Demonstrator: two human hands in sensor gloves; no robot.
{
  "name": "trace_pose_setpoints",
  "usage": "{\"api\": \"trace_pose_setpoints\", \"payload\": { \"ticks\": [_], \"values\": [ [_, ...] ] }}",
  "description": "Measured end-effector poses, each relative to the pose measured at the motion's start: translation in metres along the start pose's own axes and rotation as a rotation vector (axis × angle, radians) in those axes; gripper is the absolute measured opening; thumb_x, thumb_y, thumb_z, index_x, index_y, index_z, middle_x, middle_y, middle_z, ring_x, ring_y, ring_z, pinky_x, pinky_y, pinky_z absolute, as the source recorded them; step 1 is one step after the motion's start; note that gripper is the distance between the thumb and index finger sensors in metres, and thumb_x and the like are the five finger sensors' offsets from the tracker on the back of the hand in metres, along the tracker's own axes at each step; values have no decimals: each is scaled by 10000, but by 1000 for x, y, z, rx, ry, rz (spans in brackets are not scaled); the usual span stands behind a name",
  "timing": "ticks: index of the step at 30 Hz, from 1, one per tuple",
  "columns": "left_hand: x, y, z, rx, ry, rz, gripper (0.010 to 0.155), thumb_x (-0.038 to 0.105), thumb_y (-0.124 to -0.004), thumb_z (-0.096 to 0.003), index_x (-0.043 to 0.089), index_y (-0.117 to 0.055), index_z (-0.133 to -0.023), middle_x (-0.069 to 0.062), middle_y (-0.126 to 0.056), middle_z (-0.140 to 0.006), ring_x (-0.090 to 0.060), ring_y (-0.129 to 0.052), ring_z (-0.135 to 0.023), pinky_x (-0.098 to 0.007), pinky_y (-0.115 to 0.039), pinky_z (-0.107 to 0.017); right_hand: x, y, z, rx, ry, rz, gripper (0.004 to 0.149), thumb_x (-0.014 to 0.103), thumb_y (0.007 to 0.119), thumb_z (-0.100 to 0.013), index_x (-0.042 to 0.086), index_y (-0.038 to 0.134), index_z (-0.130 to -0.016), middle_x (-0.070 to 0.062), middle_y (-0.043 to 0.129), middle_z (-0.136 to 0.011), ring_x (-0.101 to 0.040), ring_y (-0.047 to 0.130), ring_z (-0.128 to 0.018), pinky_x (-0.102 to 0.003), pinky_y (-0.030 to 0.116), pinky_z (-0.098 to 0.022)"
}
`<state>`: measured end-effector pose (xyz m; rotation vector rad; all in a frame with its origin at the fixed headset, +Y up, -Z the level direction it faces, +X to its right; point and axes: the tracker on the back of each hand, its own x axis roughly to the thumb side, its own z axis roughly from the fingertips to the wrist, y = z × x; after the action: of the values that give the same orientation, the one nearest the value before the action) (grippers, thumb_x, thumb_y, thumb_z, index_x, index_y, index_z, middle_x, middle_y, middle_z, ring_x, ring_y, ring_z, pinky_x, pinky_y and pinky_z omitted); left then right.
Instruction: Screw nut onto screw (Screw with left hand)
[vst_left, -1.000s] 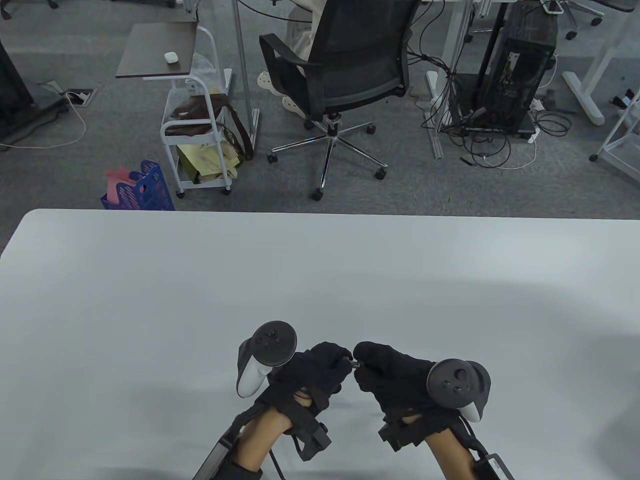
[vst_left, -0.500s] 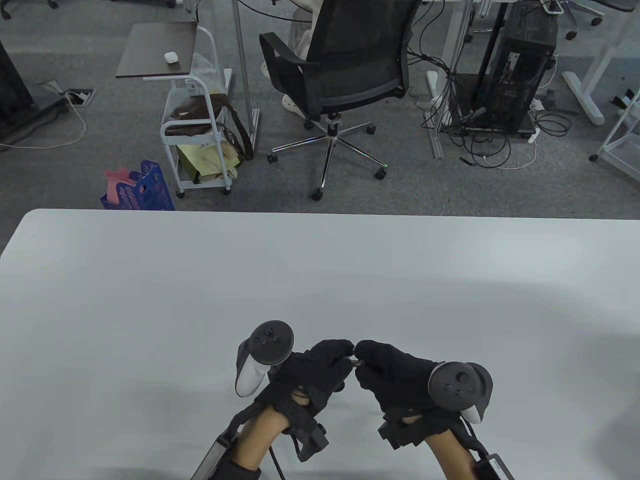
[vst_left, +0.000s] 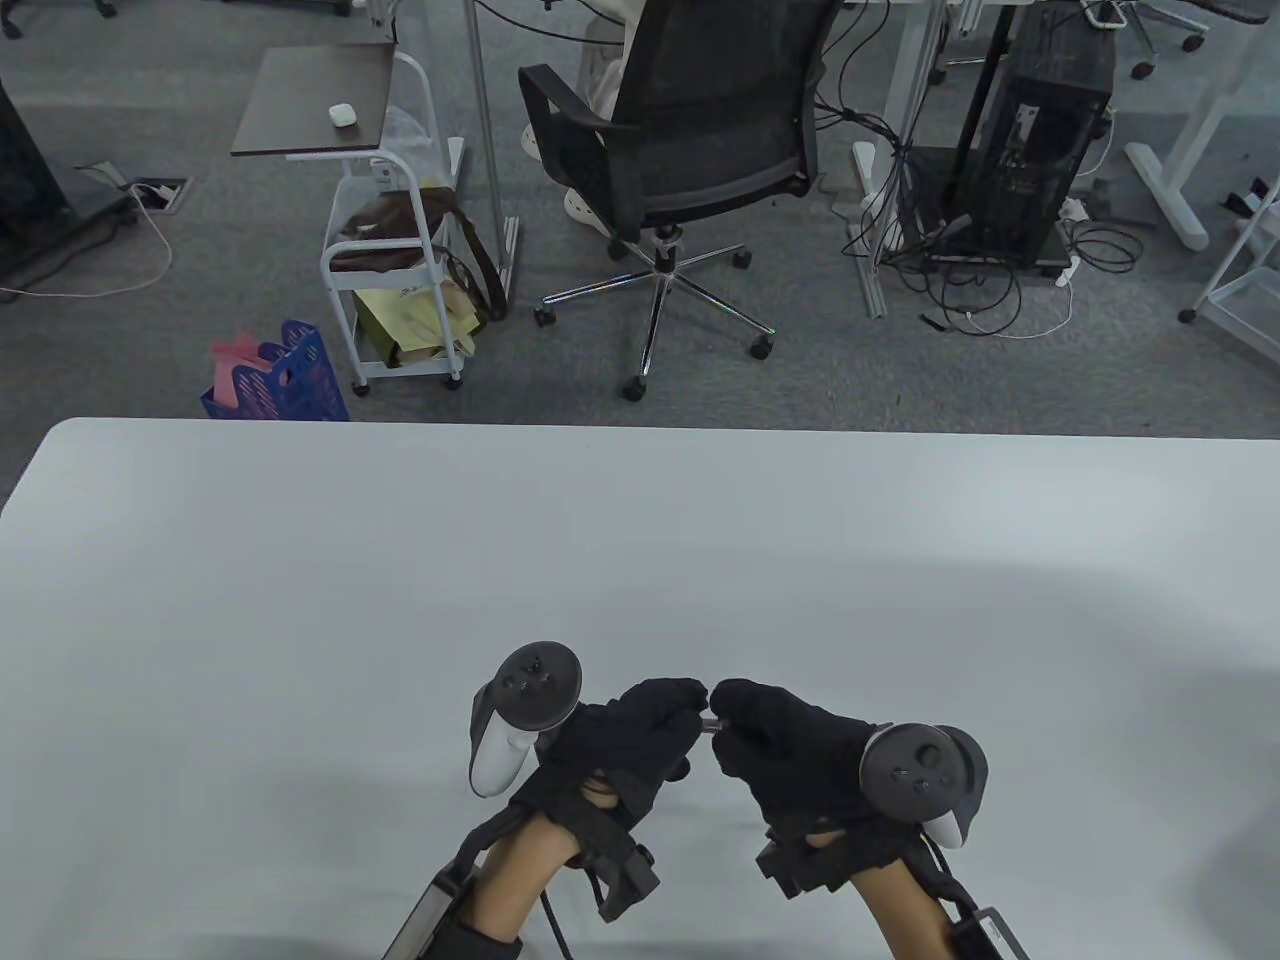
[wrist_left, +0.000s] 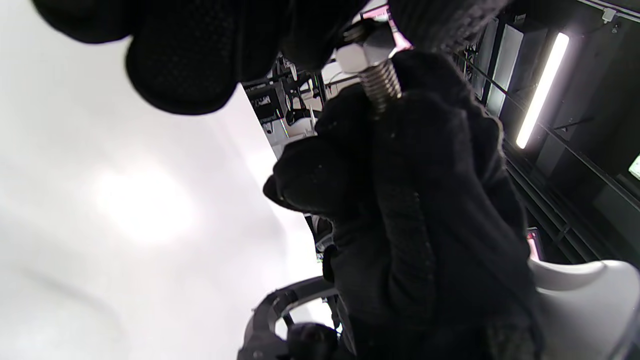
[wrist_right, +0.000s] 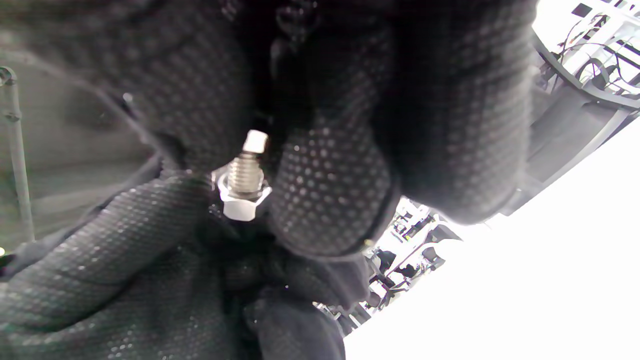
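Observation:
Low over the near middle of the white table (vst_left: 640, 560), my two gloved hands meet fingertip to fingertip. A short metal screw (vst_left: 709, 724) bridges them. My left hand (vst_left: 688, 712) pinches the hex nut (wrist_left: 361, 52), which sits on the threaded shaft (wrist_left: 382, 86). My right hand (vst_left: 728, 724) grips the other end of the screw. In the right wrist view the nut (wrist_right: 240, 201) is on the threads (wrist_right: 245, 172), a bare tip (wrist_right: 255, 141) runs up between the right fingers (wrist_right: 330, 195), and the left hand's fingers (wrist_right: 100, 260) close round the nut from below.
The table's far edge (vst_left: 640, 428) runs across the middle of the view. Beyond it on the floor are an office chair (vst_left: 690, 150), a white cart (vst_left: 400, 280) and a blue basket (vst_left: 285, 375).
Both hands stay joined on the screw. The left hand has turned slightly, its tracker shifting a little up and left; the right tracker has drifted slightly right.

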<state>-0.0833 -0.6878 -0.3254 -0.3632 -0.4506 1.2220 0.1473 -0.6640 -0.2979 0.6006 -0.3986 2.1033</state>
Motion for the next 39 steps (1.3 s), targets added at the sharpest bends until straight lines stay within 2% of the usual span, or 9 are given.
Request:
{"api": "trace_pose_setpoints", "payload": {
  "ticks": [4,11,16,20,23,29,33,35,39],
  "values": [
    [2,-2,-1,-18,-2,-14,572,388,-687,-445,27,-732,-886,-290,-798,-806,-454,-903,-526,-627,-675,-467,0,0,0,5,-4,8,477,331,953,-322,168,864,-762,-69,1021,-631,-158,1165,-321,-383,1029,-291],
    [-2,-1,-1,-31,2,9,678,456,-680,-446,59,-612,-991,-291,-722,-885,-447,-879,-587,-617,-661,-499,-1,-1,0,-3,0,-7,476,329,953,-322,171,863,-762,-67,1021,-632,-156,1165,-322,-382,1028,-294],
    [1,-1,-1,-9,-3,-5,564,395,-680,-444,35,-752,-872,-284,-807,-800,-450,-908,-518,-623,-680,-461,-1,0,0,4,-5,6,476,334,951,-322,173,863,-762,-65,1021,-633,-156,1165,-324,-380,1029,-295],
    [0,-1,-1,-42,0,-4,569,379,-691,-451,69,-655,-926,-260,-741,-857,-436,-882,-573,-613,-663,-494,-1,-1,0,-2,1,-5,475,332,951,-323,172,863,-761,-67,1022,-631,-157,1165,-323,-381,1028,-294],
    [-3,0,0,-11,11,19,685,462,-665,-447,57,-608,-996,-292,-726,-884,-445,-883,-584,-616,-666,-495,-1,0,0,-1,0,-2,475,330,952,-322,171,864,-761,-68,1022,-631,-158,1165,-323,-381,1029,-293],
    [0,0,-1,-17,16,5,559,396,-687,-446,31,-764,-862,-291,-815,-794,-455,-911,-517,-626,-681,-461,-1,0,0,1,-2,-7,475,331,951,-322,171,864,-761,-66,1022,-631,-156,1166,-321,-380,1029,-293],
    [-1,1,-2,-50,-1,32,571,388,-689,-450,71,-655,-924,-257,-743,-855,-431,-882,-573,-610,-665,-492,0,-1,0,-13,-3,-12,476,332,951,-323,171,863,-761,-65,1021,-632,-154,1166,-322,-380,1030,-294],
    [-3,1,-1,-40,1,52,683,459,-672,-449,61,-596,-1000,-285,-717,-893,-438,-878,-594,-612,-663,-503,-1,-2,0,-15,0,-17,475,331,952,-322,172,863,-761,-67,1022,-631,-157,1166,-322,-380,1030,-293],
    [-3,0,-1,-28,23,19,599,419,-683,-447,15,-780,-880,-303,-833,-790,-471,-916,-509,-634,-682,-457,-1,1,0,-3,6,-17,479,332,954,-323,169,864,-764,-67,1022,-631,-157,1165,-323,-382,1029,-294]
  ]
}}
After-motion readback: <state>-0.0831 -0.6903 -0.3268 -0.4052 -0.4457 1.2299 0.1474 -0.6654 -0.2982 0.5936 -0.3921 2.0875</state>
